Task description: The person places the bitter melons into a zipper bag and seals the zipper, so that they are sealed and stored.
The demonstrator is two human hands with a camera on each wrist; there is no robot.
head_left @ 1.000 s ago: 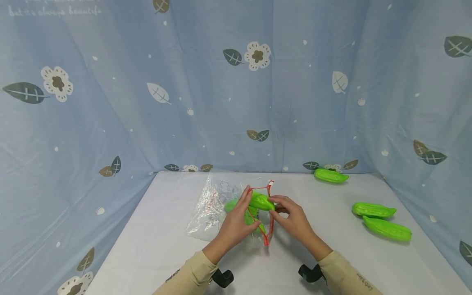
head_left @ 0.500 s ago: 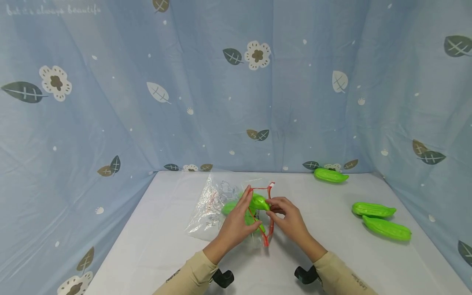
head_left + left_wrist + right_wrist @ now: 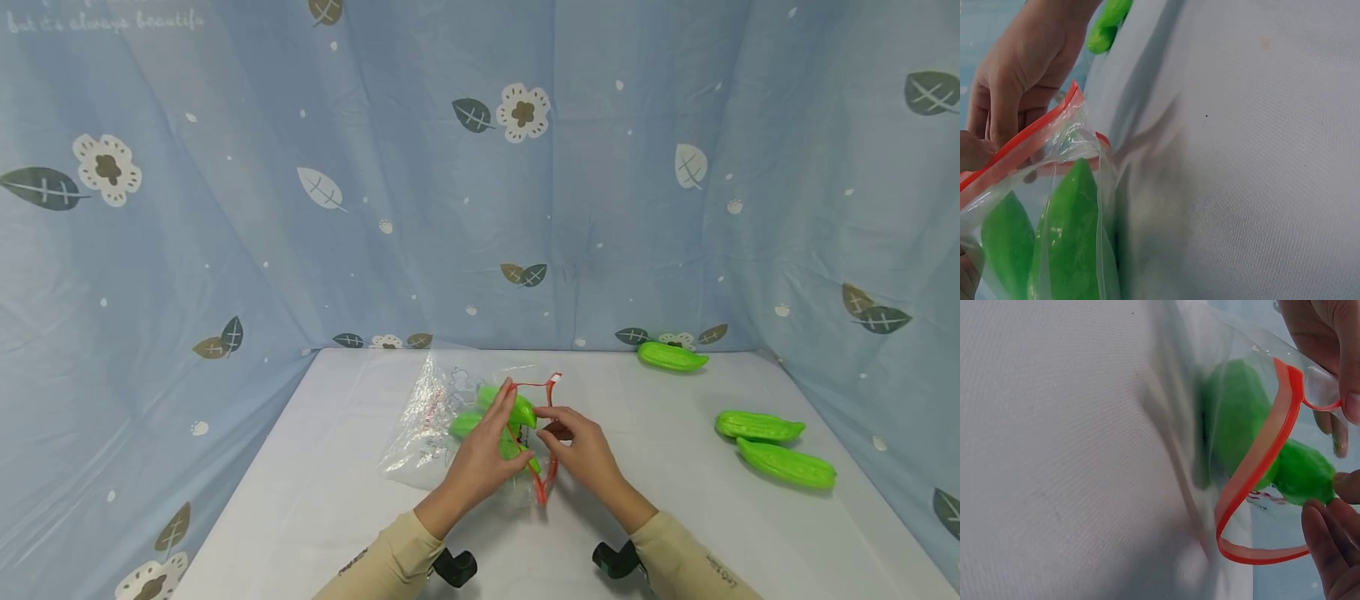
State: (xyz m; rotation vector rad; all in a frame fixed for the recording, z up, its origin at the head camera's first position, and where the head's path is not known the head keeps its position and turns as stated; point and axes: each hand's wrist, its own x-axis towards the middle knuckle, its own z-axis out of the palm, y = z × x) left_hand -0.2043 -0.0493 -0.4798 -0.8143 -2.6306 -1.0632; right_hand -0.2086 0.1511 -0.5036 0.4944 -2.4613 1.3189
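Note:
A clear zip bag with a red-edged mouth lies at the table's middle, its mouth spread towards the right. My left hand holds the bag by that mouth, thumb on the red rim and fingers stretched along it. My right hand pinches the tip of a green bitter melon, whose body is inside the bag. More bitter melons are in the bag, one at the left and another near the mouth. The left hand partly hides them in the head view.
On the white table, one bitter melon lies at the back right. Two others, an upper one and a lower one, lie side by side at the right. A blue patterned curtain stands behind.
My right hand has moved left, sliding the pinched bitter melon further into the bag. The left hand and the bag's mouth have stayed nearly still.

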